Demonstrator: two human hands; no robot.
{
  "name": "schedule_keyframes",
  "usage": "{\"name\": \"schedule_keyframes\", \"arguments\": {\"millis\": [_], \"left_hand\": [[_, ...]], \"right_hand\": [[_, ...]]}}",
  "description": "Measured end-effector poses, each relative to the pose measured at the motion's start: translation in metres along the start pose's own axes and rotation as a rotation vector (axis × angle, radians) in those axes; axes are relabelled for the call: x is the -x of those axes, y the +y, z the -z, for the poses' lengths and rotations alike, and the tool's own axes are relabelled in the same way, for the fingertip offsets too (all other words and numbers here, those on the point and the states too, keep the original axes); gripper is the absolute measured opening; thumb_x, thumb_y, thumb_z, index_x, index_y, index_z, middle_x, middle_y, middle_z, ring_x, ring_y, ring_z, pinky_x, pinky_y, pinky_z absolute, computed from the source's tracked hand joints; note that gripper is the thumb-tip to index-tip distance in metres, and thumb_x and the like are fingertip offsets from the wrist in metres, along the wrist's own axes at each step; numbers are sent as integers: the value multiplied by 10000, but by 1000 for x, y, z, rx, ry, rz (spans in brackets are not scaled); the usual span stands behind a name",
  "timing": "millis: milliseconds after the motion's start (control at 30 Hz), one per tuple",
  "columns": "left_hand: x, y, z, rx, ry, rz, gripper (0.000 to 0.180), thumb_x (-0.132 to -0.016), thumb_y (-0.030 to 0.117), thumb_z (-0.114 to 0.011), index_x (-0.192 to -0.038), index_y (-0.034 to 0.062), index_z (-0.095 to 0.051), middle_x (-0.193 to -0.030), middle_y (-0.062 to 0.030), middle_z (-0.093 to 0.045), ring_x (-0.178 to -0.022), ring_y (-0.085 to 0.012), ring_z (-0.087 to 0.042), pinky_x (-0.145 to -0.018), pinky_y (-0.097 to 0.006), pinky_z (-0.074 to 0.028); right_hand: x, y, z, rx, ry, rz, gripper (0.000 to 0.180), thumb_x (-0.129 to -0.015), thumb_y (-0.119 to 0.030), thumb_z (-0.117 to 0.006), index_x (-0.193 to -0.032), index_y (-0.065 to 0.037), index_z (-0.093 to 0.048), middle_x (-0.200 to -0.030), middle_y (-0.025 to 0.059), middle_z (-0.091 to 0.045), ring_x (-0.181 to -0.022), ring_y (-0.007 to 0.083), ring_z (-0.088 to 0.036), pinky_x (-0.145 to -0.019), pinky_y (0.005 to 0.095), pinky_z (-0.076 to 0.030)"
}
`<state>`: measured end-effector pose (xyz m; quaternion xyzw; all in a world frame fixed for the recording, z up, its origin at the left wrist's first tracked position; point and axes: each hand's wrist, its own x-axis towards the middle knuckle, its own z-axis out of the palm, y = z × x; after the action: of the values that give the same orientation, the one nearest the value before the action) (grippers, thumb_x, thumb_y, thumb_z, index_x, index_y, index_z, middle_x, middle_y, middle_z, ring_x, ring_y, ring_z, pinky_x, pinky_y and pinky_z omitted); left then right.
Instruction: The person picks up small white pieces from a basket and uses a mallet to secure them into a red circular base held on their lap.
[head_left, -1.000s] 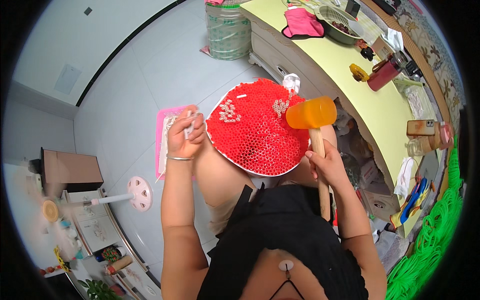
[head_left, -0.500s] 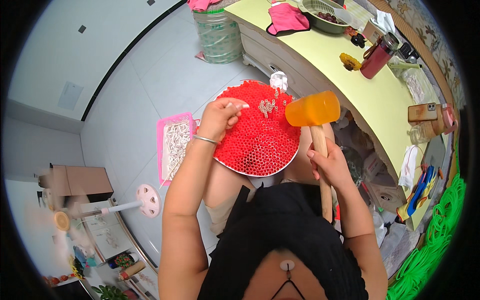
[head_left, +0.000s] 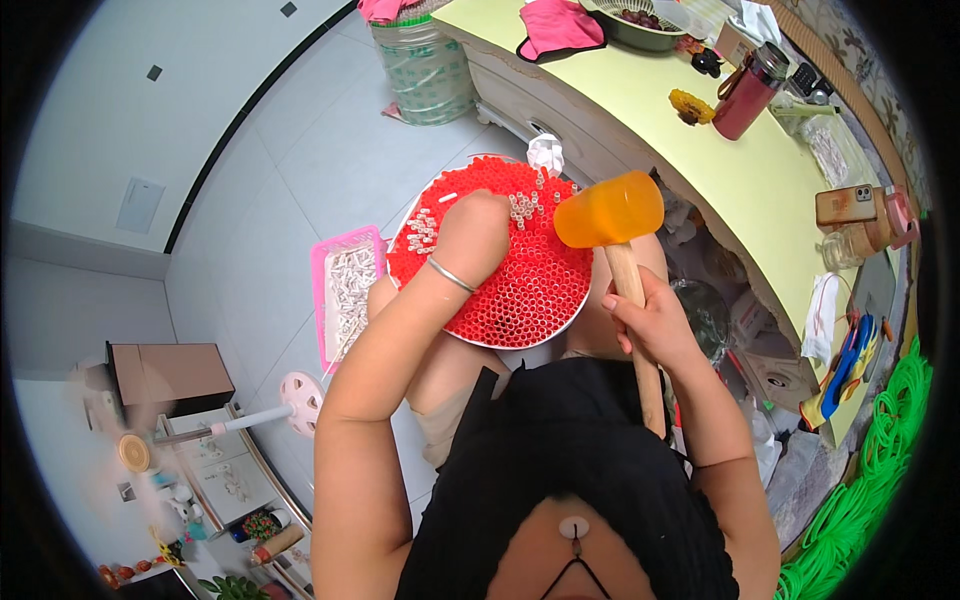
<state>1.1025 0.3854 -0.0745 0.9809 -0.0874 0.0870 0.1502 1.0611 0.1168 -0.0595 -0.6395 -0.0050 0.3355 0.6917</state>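
Note:
A round tray between my legs is packed with upright red tubes. White-ended pieces stand among the tubes at the left and at the upper right. My left hand is curled over the tubes, its fingertips hidden underneath, so what it pinches cannot be made out. One short white tube lies just beside its knuckles. My right hand is wrapped round the wooden handle of a mallet. The mallet's orange head is raised over the tray's right edge.
A pink basket of small white tubes stands on the floor, left of the tray. The yellow-green table curves along the right, bearing a red flask and a phone. Green cord lies at far right.
My left hand has moved right and turned over, so its fingers are now hidden. White-ended pieces at the tray's left are uncovered. The mallet has shifted slightly left in the picture.

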Motion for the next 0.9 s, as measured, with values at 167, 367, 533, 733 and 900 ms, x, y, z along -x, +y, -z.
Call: {"name": "schedule_keyframes", "arguments": {"millis": [167,367,533,733,900], "left_hand": [[-3,-2,-2,71,5,28,107,-787,82,-633,-794,-18,-670,-783,-208,-635,-737,-371,-624,-687,-439,-512],[14,-38,24,1379,-138,682,169,-927,170,-608,-915,4,-640,-705,-6,-570,-522,-68,-458,-453,-183,-350],[40,-61,37,2084,-243,774,206,-965,87,-481,-1080,-60,-567,-781,-59,-571,-538,-57,-424,-418,-171,-309],[56,-57,37,1684,-196,728,259,-928,58,-560,-1148,-72,-599,-774,-78,-619,-519,-50,-415,-418,-171,-297],[42,-33,25,1122,-153,660,167,-889,86,-643,-999,-28,-695,-733,-40,-657,-538,-54,-487,-471,-182,-365]], "right_hand": [[-5,-13,-12,87,-29,56,235,-902,-125,-631,-1057,7,-513,-705,23,-554,-431,80,-490,-390,221,-387],[-24,-54,-34,551,-68,226,343,-873,-214,-670,-1075,34,-547,-598,44,-541,-418,113,-530,-427,264,-443],[-38,-64,-60,955,27,500,372,-848,-290,-682,-1006,19,-551,-682,175,-615,-577,280,-632,-554,373,-491],[-53,-60,-48,898,56,344,337,-870,-245,-676,-1022,8,-513,-679,125,-596,-490,207,-575,-476,340,-468],[-31,-50,-34,537,109,302,334,-856,-235,-684,-1006,41,-570,-609,101,-593,-458,157,-593,-435,290,-454]]}}
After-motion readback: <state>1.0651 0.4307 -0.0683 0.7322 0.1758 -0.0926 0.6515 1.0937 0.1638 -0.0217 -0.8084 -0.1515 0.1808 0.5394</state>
